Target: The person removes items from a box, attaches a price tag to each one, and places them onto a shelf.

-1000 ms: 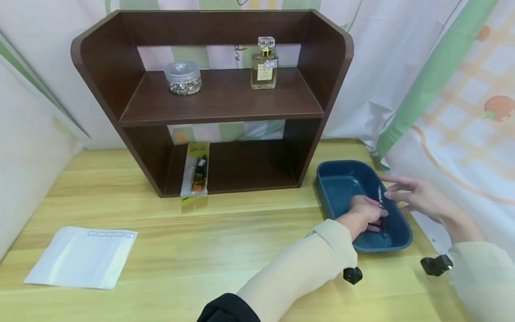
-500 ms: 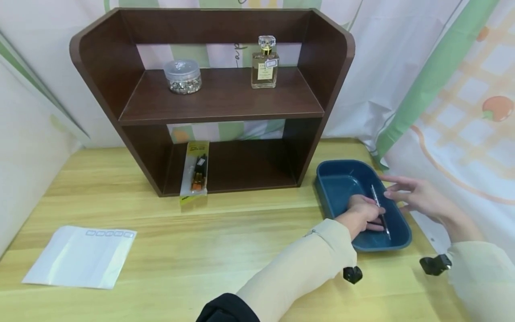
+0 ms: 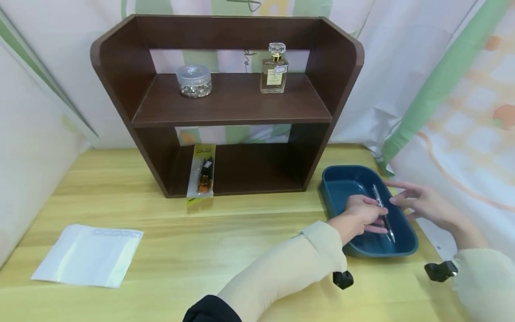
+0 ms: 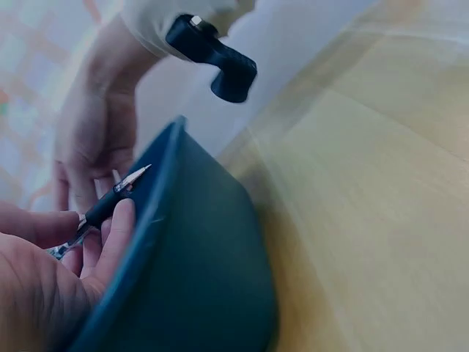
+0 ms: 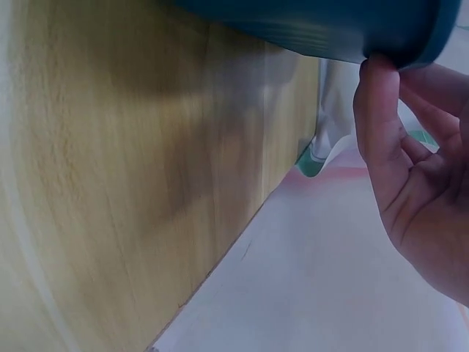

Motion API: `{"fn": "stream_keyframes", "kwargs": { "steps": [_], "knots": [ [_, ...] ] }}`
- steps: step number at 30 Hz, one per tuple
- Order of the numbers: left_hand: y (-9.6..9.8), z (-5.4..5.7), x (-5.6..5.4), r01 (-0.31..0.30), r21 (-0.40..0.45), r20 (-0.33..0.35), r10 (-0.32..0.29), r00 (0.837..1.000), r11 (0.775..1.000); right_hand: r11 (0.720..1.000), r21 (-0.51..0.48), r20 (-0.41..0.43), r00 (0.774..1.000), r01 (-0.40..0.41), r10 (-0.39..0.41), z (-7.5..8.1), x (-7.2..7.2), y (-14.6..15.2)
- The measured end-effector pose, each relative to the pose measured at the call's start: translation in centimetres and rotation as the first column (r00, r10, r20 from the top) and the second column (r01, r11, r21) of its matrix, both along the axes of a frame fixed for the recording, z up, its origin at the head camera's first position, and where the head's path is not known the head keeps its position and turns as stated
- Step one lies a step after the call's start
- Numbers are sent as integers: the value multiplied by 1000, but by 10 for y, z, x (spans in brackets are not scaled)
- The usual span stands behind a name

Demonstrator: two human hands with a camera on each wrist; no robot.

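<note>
A silver-and-black pen [image 3: 383,212] slants across the inside of a dark blue plastic basin [image 3: 339,194] at the right of the table. My left hand [image 3: 358,214] reaches into the basin and pinches the pen between thumb and fingers. In the left wrist view, the pen's black grip [image 4: 108,207] and pointed metal tip rise past the fingers. At the basin's right rim, my right hand [image 3: 428,205] holds the wall, its thumb over the edge and its fingers outside. The right wrist view shows these fingers [image 5: 381,110] against the outer wall; the thumb is hidden there.
Behind stands a dark brown two-tier shelf [image 3: 229,121]. It bears a clear jar [image 3: 195,81] of small metal pieces, a perfume bottle [image 3: 274,74] and a packaged item [image 3: 202,172] overhanging its front edge. White paper [image 3: 88,256] lies at left; a curtain [image 3: 454,147] hangs at right.
The pen has turned within my left fingers, so more of its length now shows. My right hand stays at the rim. The head view has shifted slightly.
</note>
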State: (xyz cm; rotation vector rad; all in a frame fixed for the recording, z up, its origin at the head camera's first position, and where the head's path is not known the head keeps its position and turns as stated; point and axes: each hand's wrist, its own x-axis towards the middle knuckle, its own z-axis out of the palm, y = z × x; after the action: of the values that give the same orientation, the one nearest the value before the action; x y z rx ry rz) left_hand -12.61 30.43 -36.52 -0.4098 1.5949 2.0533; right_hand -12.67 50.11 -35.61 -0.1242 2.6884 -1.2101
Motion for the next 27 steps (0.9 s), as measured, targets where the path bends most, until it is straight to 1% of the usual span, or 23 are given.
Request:
{"fn": "stream_keyframes", "kwargs": {
  "steps": [3,7,10,13,15,18,21,25,27],
  "knots": [
    [-11,6,0,32,42,-10,-32,999,999,1000,3,-1,1000,3,-3,0,0,4],
    [-30,14,-1,73,112,-31,-70,997,991,1000,3,-9,1000,-15,15,0,0,7],
    [-45,18,0,119,178,-48,-112,993,977,1000,5,-16,1000,-27,27,1,1,7],
    [-61,22,1,170,231,-70,-158,985,958,1000,16,-11,1000,-13,13,2,2,7],
    [-73,22,1,195,254,-88,-178,980,947,1000,27,-5,1000,-7,7,2,1,7],
    [-91,21,2,218,270,-102,-198,975,938,999,41,4,1000,0,0,2,0,6],
    [-110,17,4,233,285,-110,-210,972,930,999,53,0,1000,-9,9,2,-2,5],
    [-132,9,8,234,301,-120,-207,971,924,998,51,-6,999,-31,31,2,-5,3],
    [-143,6,10,232,299,-126,-203,971,926,998,48,-7,999,-39,39,2,-6,2]
  ]
}}
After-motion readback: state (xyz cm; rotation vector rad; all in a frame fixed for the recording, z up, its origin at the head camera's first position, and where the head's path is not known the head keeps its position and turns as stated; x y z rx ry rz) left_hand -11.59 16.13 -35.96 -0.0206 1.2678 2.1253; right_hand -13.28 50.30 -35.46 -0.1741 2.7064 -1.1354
